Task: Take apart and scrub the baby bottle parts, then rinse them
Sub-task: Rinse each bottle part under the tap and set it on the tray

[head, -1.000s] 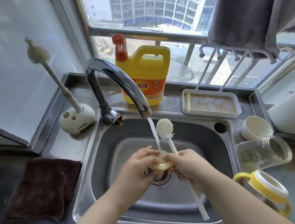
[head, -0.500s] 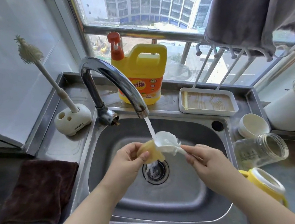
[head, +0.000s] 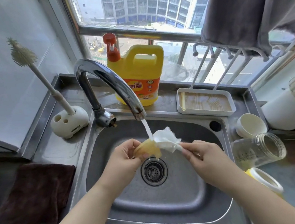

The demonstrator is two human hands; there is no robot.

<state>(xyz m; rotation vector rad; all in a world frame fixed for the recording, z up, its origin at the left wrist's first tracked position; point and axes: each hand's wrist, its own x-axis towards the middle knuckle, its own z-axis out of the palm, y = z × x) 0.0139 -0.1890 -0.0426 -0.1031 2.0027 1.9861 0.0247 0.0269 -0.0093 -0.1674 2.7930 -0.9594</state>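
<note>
At the far left of the frame a dark cloth [head: 32, 196] lies on the desk [head: 58, 152], and above it a spare bottle brush [head: 24, 52] stands upright in its white holder [head: 70, 123]. Moving toward the centre, we see the faucet [head: 106, 83] arching over the sink [head: 173, 211] with water running, and the yellow detergent jug [head: 138, 75] behind it. Just below the spout, our left hand [head: 125, 163] pinches the amber silicone nipple [head: 147, 149] between thumb and fingers, directly above the drain [head: 154, 170]. Our right hand [head: 204, 157] grips the handle of the sponge brush [head: 166, 139], whose white head presses against the nipple's right side under the stream. The brush's long axis runs from lower right up toward the left, so its head points into the nipple; we judge the scrubbing turns on this line, the right hand driving the brush leftward while the left hand, touching the part, holds it steady. Further right, the clear glass bottle [head: 259, 150] lies on its side on the desk, its mouth to the right, with a white cap [head: 250, 125] above it and the yellow collar ring [head: 266, 181] below; these appear to wait for their turn.
</note>
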